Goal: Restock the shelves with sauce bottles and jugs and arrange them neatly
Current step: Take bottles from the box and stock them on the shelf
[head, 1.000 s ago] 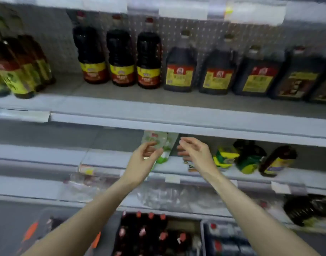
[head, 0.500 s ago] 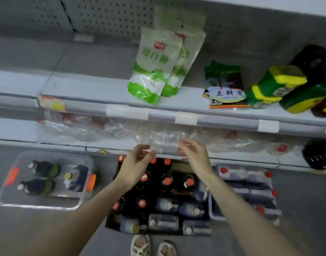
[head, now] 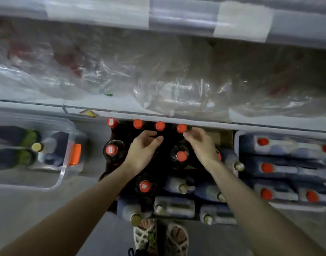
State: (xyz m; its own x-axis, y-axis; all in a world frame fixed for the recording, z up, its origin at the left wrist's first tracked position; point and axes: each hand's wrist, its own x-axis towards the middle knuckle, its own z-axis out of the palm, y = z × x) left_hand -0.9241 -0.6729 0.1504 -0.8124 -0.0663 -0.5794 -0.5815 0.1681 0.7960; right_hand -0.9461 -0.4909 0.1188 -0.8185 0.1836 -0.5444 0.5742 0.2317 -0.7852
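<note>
Left hand point(head: 142, 150) and right hand point(head: 201, 145) empty, fingers loosely spread, hovering over red-capped bottles point(head: 181, 156) in the box point(head: 223, 138); pick step, next move needs a grip on one neck, lift clear of shelf lip point(head: 251, 125) behind box.

You have no legible text in view. White stickers point(head: 110, 150) on three red caps point(head: 144, 190) of the dark bottles point(head: 119, 143): print too blurred to read. White tags point(head: 242, 21) on the upper shelf rail point(head: 184, 19): no characters resolve. Yellow triangular sticker point(head: 88, 113) on the lower shelf edge point(head: 251, 124): unreadable. Jugs point(head: 280, 169): labels blurred.
</note>
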